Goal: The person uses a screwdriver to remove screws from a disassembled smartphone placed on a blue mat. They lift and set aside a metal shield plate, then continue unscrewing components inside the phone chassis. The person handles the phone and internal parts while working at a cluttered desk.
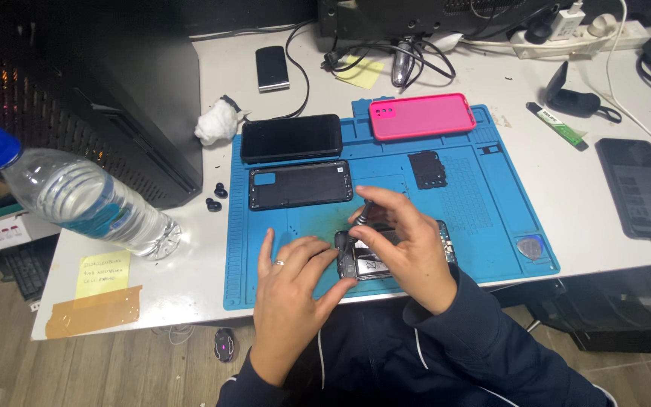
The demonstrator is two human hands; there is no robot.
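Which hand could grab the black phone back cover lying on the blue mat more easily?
Probably the left hand. It only steadies the opened phone and sits below the black back cover. The right hand is busy pinching a thin tool.

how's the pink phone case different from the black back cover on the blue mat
The pink phone case is bright pink and lies at the far edge of the blue mat; the black back cover is dark and lies nearer the hands. The case looks thicker with rounded edges, the cover flat and thin. Both lie flat, lengthwise, with a camera cutout at the left end.
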